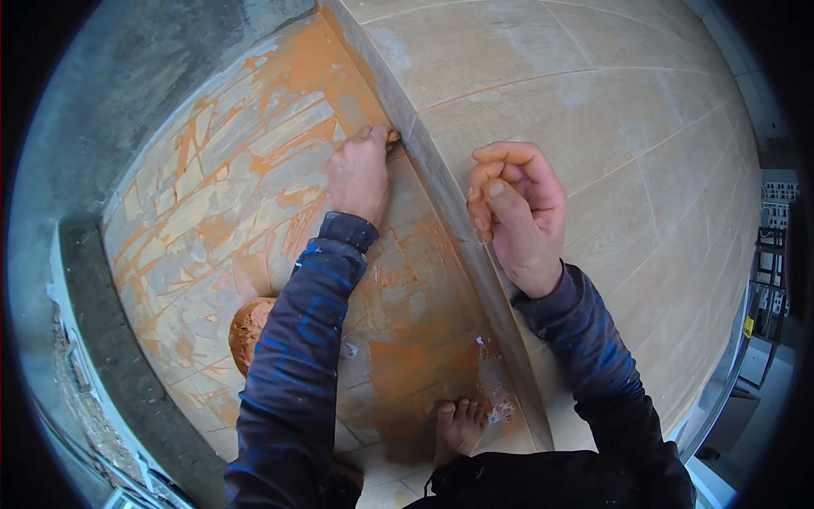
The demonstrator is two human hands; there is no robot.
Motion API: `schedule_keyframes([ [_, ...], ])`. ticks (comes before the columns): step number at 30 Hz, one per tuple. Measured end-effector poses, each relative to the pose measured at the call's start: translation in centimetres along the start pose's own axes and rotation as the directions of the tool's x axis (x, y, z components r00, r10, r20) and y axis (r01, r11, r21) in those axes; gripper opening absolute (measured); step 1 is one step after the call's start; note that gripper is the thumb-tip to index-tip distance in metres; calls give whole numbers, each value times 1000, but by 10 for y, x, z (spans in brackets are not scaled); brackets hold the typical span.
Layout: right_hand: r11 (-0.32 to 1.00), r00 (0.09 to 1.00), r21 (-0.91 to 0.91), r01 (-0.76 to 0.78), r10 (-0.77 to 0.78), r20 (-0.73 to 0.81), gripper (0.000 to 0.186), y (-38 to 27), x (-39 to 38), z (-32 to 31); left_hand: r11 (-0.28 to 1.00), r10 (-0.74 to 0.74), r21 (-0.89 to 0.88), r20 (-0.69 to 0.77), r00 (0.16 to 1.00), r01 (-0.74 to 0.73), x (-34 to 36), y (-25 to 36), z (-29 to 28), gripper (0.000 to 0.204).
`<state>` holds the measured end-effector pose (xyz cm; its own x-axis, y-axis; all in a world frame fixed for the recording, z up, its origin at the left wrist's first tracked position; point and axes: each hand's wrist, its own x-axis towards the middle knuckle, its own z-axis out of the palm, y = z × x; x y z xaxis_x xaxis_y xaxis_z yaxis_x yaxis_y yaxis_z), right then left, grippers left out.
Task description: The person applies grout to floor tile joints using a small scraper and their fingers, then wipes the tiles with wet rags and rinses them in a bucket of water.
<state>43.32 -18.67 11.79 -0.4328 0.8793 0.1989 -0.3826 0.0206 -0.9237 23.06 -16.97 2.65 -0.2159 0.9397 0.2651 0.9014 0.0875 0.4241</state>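
My left hand (359,174) reaches to the foot of the raised tiled ledge, its fingers closed and pressed into the corner. A small orange-brown edge shows at the fingertips; what it belongs to is hidden. Above the ledge's top, my right hand (524,216) hovers with loosely curled fingers and a visible hollow, and nothing shows in it. Orange paste coats its fingertips. Beside my left forearm is a round container of orange grout-like paste (250,333), partly covered by the sleeve. Orange smears spread over the tiled floor (208,225), thickest along the ledge.
The ledge's upright face (428,165) runs from the top centre down to the lower right. Wood-look tiles (627,187) cover its upper surface. A grey wall (170,68) stands at the far left, with a dark sill (127,339) below it. My bare foot (460,431) rests near the ledge.
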Motion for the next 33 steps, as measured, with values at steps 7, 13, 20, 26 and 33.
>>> schedule_keyframes([
  [7, 1000, 997, 19, 5, -4, -76, 22, -24, -28, 1, 973, 171, -185, 178, 969, -137, -143, 75, -32, 38],
  [13, 1000, 993, 29, 5, -2, -116, 21, -37, -37, 4, 907, 266, -401, 307, 914, -129, -260, 120, -60, 47],
  [20, 999, 992, 46, 14, -8, -126, 21, -26, -44, -1, 960, 80, -266, -23, 997, -83, -188, 105, -10, 52],
  [26, 999, 992, 44, 11, -6, -128, 22, -22, -46, -6, 925, 279, -293, 87, 956, -243, -266, 128, -7, 49],
  [33, 1000, 987, 16, 6, -4, -158, 24, -26, -53, -20, 874, 271, -466, 228, 935, -139, -323, 154, -24, 49],
])
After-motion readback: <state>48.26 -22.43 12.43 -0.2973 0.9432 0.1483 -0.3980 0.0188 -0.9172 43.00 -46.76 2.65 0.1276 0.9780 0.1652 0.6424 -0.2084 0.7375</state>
